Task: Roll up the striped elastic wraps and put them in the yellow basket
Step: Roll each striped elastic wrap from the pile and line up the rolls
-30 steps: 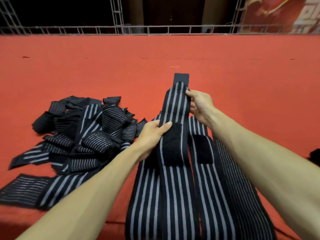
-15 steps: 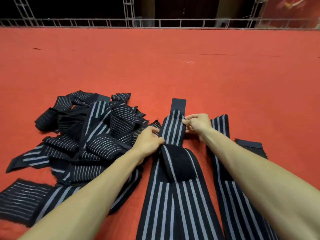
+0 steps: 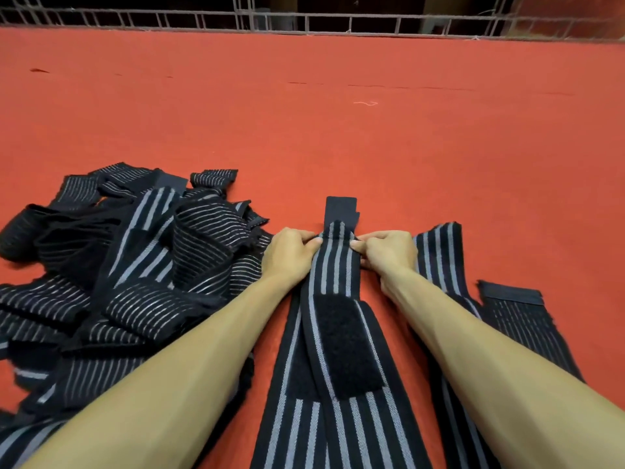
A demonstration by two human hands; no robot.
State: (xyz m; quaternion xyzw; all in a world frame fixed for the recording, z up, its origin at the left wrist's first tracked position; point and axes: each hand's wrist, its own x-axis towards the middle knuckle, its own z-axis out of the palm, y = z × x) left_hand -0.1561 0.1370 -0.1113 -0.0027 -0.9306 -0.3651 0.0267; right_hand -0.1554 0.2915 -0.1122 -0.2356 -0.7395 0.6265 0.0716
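The striped wrap (image 3: 333, 269) lies lengthwise on the red carpet (image 3: 338, 137), running from the near edge toward the centre, with its black hook-and-loop patch (image 3: 345, 346) facing up. The left hand (image 3: 291, 255) and the right hand (image 3: 389, 253) each pinch one side edge of the wrap near its far end, fingers curled. A pile of wraps (image 3: 135, 265) lies toward the left edge. Two further wraps (image 3: 439, 252) lie flat just right of the right forearm.

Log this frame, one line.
left hand: pinches wrap edge | right hand: pinches wrap edge | wrap: on red floor | pile: left of wrap | yellow basket: not in view
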